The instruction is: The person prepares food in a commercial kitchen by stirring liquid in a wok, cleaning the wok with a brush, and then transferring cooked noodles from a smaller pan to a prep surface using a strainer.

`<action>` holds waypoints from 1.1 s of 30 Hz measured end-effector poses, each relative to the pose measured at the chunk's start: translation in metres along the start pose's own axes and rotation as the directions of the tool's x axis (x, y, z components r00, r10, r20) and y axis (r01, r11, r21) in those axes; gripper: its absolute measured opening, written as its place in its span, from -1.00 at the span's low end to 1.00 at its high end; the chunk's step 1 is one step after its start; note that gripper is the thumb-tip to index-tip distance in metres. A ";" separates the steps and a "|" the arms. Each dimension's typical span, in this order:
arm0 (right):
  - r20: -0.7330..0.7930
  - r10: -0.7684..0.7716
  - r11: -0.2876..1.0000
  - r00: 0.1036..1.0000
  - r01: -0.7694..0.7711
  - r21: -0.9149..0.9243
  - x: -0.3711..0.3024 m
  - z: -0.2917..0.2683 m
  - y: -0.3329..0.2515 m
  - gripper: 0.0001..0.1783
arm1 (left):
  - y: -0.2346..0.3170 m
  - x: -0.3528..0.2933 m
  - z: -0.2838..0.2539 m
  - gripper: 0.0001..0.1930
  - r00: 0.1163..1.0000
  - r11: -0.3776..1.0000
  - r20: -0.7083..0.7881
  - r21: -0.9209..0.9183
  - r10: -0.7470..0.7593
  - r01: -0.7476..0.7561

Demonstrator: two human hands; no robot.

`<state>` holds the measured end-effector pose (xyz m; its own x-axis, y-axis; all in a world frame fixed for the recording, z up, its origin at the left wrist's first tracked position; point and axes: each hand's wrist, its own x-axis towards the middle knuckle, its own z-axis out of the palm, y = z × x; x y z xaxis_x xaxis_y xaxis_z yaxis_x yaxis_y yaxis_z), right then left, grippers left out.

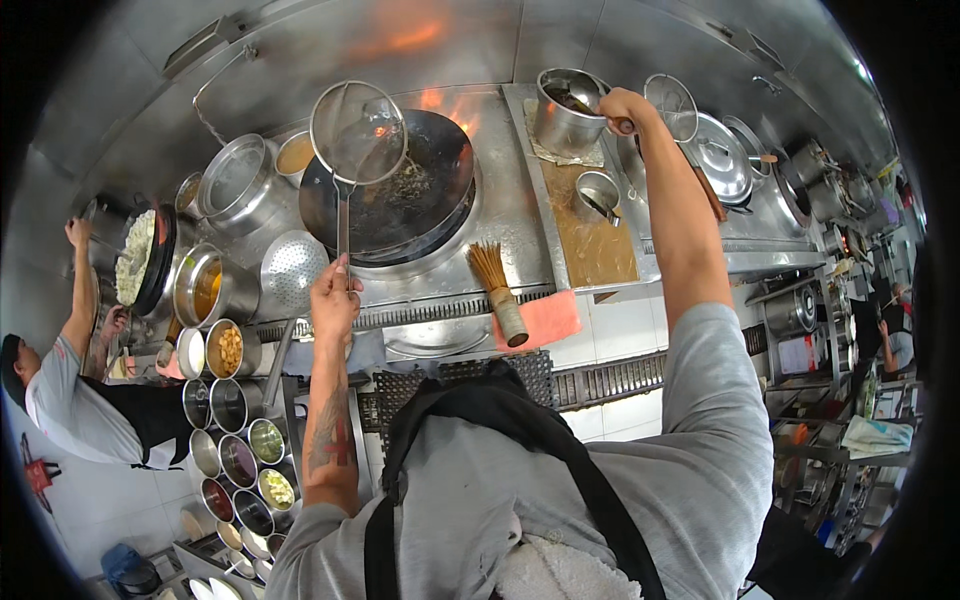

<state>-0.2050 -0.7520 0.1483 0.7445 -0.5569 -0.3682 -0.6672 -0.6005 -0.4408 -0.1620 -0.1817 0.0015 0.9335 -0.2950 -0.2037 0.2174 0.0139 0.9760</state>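
Observation:
My left hand (335, 300) is wrapped round the handle of a round wire-mesh strainer (358, 130), which is held over the left part of a black wok (440, 215). Some dark bits of food lie in the wok, and flames rise behind its far rim. Out to the right, my right hand (622, 105) grips the wooden-ended handle of a ladle (574, 101). The ladle reaches into a tall steel pot (568, 132) of dark liquid, so its bowl is hidden. Below that pot stands a small steel cup (597, 192) with a utensil in it.
A bamboo brush (505, 305) lies by a pink cloth (555, 318) at the stove's front edge. A perforated skimmer (293, 270) rests left of the wok. Several ingredient pots line the left, where a co-worker (85, 400) handles another wok. A lidded pot (718, 160) stands right.

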 end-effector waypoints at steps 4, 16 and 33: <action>0.431 -0.053 -0.280 0.901 -0.427 0.860 0.051 -0.017 0.042 -0.95 | -0.001 0.001 0.011 -0.65 0.996 0.992 0.055 -0.108 -0.067 0.072; 0.008 -0.183 -0.433 0.983 -0.088 0.897 -0.064 -0.004 -0.011 -0.92 | -0.021 0.036 0.007 -0.66 0.967 0.936 0.185 -0.274 -0.174 0.221; 0.111 -0.290 0.431 0.950 0.026 0.902 -0.189 0.220 -0.100 -0.75 | -0.009 0.033 -0.019 -0.68 0.926 0.921 0.267 -0.212 -0.268 0.328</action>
<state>-0.2737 -0.4607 0.0816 0.9040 -0.2913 -0.3129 -0.2461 0.2438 -0.9381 -0.1277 -0.1733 -0.0153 0.7297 -0.5316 -0.4299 0.5668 0.1186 0.8153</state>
